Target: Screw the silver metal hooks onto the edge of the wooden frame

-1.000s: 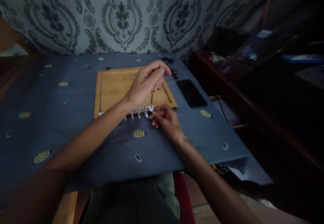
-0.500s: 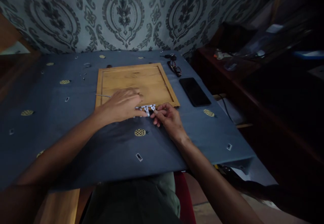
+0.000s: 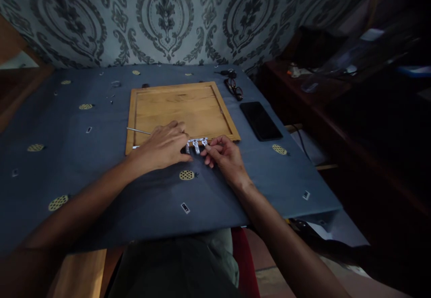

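A wooden framed board (image 3: pixel 178 105) lies on the cloth-covered table. Along its near edge runs a row of silver metal clips (image 3: pixel 196 146), partly covered by my hands. My left hand (image 3: pixel 164 145) is over the near edge, palm down, fingers curved and thumb apart, beside the clips. From behind it a thin metal rod (image 3: pixel 138 130) sticks out to the left across the board; its other end is hidden. My right hand (image 3: pixel 224 156) pinches the rightmost clip between thumb and fingers.
Right of the board lie a black phone (image 3: pixel 261 120), eyeglasses (image 3: pixel 234 89) and a dark keyring-like item (image 3: pixel 230 73). Tiny metal pieces (image 3: pixel 112 102) and a small clear ring-like thing (image 3: pixel 116 84) are at the back left. A dark red cabinet (image 3: pixel 303 96) stands on the right.
My left hand has shifted slightly left and its thumb has come away from the clips, so more of them shows. My right hand stays at the rightmost clip.
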